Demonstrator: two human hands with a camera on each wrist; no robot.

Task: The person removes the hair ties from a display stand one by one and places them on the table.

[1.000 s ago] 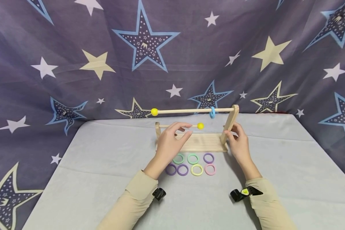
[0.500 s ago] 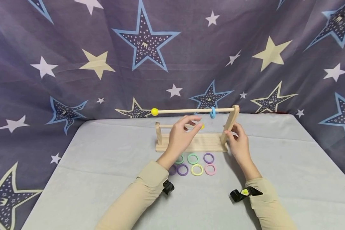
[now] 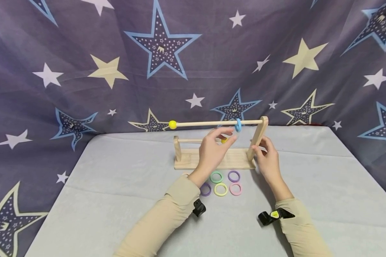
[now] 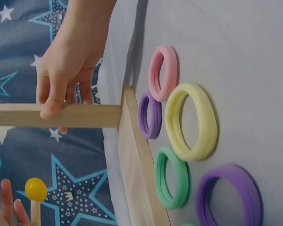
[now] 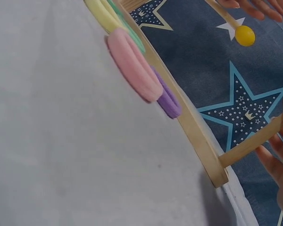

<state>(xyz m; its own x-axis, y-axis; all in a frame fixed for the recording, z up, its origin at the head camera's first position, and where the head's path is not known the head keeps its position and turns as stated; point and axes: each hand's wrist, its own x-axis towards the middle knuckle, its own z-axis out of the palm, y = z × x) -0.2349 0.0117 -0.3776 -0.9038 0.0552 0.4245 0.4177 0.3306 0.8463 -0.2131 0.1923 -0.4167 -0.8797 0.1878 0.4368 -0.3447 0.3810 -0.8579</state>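
Note:
My right hand (image 3: 268, 159) grips the right upright post (image 3: 258, 138) of a wooden stand (image 3: 234, 163), thumb in front and fingers behind. A blue hair tie (image 3: 239, 125) hangs on the upper rod (image 3: 202, 124), not far from that post. Just below and left of this tie is my left hand (image 3: 212, 151), thumb and fingers spread apart with nothing between them. Behind it, a shorter lower rod ends in a yellow ball (image 4: 36, 189), partly covered by the hand in the head view. Another yellow ball (image 3: 172, 124) caps the upper rod's left end.
Several hair ties lie in front of the stand, including yellow (image 4: 206, 122), pink (image 4: 170, 77), green (image 4: 183, 183) and purple (image 4: 252, 197) ones. My left forearm covers some of them in the head view. A star-patterned curtain (image 3: 218, 82) hangs behind the table.
My left hand has moved right, from beside the lower rod's yellow ball to near the blue hair tie. My right hand stays on the post.

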